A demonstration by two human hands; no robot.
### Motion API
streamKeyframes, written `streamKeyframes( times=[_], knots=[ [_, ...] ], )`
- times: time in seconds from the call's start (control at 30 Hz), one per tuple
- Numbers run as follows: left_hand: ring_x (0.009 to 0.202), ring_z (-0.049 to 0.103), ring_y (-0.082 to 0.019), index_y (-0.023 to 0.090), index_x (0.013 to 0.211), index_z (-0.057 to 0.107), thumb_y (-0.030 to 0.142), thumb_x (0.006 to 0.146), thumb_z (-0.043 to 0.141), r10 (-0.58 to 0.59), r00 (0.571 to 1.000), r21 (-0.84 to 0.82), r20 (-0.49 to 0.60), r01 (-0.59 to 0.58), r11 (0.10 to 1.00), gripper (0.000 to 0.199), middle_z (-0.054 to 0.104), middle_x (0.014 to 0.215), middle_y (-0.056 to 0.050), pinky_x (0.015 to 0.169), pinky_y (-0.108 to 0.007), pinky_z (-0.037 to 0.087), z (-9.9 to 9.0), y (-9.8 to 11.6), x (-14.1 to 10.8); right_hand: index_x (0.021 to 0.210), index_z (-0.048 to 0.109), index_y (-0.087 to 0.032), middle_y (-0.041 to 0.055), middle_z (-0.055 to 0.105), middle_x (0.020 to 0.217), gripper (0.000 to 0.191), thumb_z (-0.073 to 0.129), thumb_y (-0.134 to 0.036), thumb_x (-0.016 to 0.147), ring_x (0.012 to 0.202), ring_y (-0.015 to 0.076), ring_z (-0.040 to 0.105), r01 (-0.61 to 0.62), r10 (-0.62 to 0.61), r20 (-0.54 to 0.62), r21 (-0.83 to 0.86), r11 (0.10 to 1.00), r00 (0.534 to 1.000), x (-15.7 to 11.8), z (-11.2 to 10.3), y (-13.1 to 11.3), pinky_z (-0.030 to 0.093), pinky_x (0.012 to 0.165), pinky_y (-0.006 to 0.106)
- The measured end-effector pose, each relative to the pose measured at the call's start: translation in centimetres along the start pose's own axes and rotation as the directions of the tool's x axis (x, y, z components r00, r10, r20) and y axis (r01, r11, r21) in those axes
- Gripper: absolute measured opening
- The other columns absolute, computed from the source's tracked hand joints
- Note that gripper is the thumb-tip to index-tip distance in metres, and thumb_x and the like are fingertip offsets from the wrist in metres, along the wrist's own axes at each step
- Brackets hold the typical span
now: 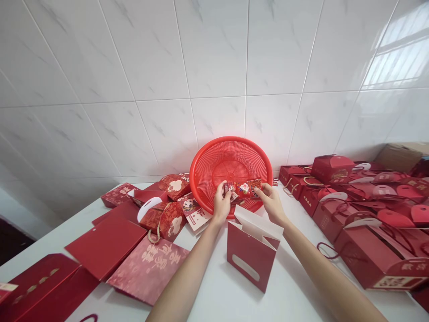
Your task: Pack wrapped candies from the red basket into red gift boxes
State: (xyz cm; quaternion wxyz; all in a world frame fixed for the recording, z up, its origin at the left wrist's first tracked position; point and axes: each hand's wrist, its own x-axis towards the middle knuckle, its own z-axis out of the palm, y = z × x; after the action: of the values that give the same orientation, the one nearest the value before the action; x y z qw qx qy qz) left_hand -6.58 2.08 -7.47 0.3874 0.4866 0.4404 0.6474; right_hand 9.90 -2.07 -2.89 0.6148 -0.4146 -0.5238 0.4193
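Both hands are over the front rim of a red plastic colander basket (231, 152), which leans against the wall. My left hand (222, 203) is closed on small red printed packets (231, 191). Between thumb and fingers, my right hand (271, 203) pinches another small red wrapped packet (250, 188) with a colourful print. Just below the hands, a red paper box (248, 257) stands upright on the white table, its top flaps up and a pale oval window in its front.
Flat and folded red boxes (105, 243) and a pink printed box (147, 268) lie at left. Rows of assembled red gift boxes (378, 250) with cord handles fill the right side. A brown carton (400, 154) stands at back right. A tiled wall (161, 129) closes the back.
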Motion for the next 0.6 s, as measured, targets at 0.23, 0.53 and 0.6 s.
streamKeyframes(
  times=[0.23, 0.53, 0.6],
  knots=[
    [0.106, 0.07, -0.023, 0.02, 0.124, 0.059, 0.018, 0.081, 0.062, -0.049, 0.998, -0.053, 0.046, 0.051, 0.997, 0.043, 0.072, 0.117, -0.01, 0.096, -0.039, 0.055, 0.3, 0.7, 0.1, 0.07, 0.058, -0.025, -0.0005, 0.059, 0.064, 0.017, 0.066, -0.04, 0.073, 0.062, 0.0193, 0.049, 0.07, -0.078, -0.013, -0.31, 0.948, 0.997, -0.1, -0.5, -0.3, 0.035, 0.064, 0.032],
    [0.078, 0.067, -0.019, 0.016, 0.085, 0.068, 0.022, 0.074, 0.063, -0.077, 0.995, -0.004, 0.064, 0.077, 0.997, 0.013, 0.072, 0.083, -0.004, 0.08, -0.032, 0.054, 0.0, 1.6, -0.2, 0.094, 0.056, -0.023, 0.0036, 0.067, 0.076, 0.013, 0.047, -0.031, 0.094, 0.066, 0.0207, 0.059, 0.063, 0.055, 0.109, -0.846, 0.529, 0.993, -0.5, -0.2, -0.3, 0.028, 0.059, 0.028],
    [0.078, 0.066, -0.02, 0.016, 0.083, 0.069, 0.023, 0.073, 0.065, -0.085, 0.993, 0.0, 0.079, 0.086, 0.996, 0.013, 0.072, 0.082, -0.004, 0.078, -0.031, 0.053, -0.1, 1.5, -0.3, 0.101, 0.056, -0.021, 0.0054, 0.069, 0.083, 0.016, 0.044, -0.03, 0.097, 0.074, 0.0216, 0.062, 0.057, 0.097, 0.113, -0.889, 0.454, 0.989, -0.5, -0.1, -0.6, 0.028, 0.059, 0.027]
  ],
)
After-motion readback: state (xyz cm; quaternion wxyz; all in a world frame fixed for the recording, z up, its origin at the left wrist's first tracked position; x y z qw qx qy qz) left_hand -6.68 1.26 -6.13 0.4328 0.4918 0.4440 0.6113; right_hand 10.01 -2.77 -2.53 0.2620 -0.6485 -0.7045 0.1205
